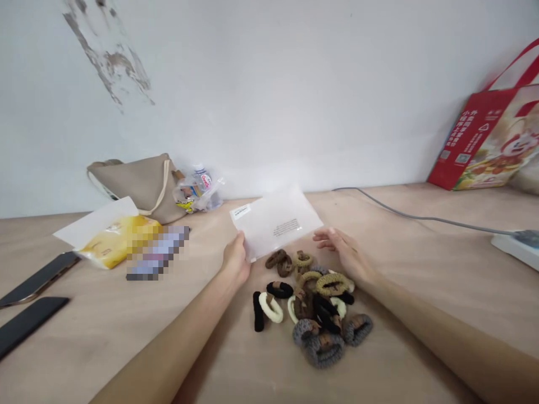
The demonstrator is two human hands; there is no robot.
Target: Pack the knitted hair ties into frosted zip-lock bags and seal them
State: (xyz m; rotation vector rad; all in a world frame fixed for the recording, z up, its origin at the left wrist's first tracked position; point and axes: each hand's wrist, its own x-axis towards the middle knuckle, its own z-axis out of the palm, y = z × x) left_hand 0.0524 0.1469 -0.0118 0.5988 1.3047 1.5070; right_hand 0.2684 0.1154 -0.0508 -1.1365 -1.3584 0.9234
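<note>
A translucent plastic bag [273, 221] with a small label and printed text is held up by its lower left edge in my left hand [236, 259], thumb on the front. Just off the bag's right corner is my right hand [339, 247], its fingers apart and nothing in them. Below the bag, between my forearms, several knitted hair ties [332, 284] lie in a loose pile on the table, in black, cream, grey, tan and brown. A cream one [270, 308] and an upright-lying black one [258, 312] sit at the pile's left.
At the left are two dark phones [33, 325], a yellow packet [120, 238], a blurred-out item [160, 253] and a beige bag [138, 182]. A bottle in clear plastic [200, 191] stands beside it. A grey cable [404, 213], white device [516, 249] and red bag [475, 134] are right.
</note>
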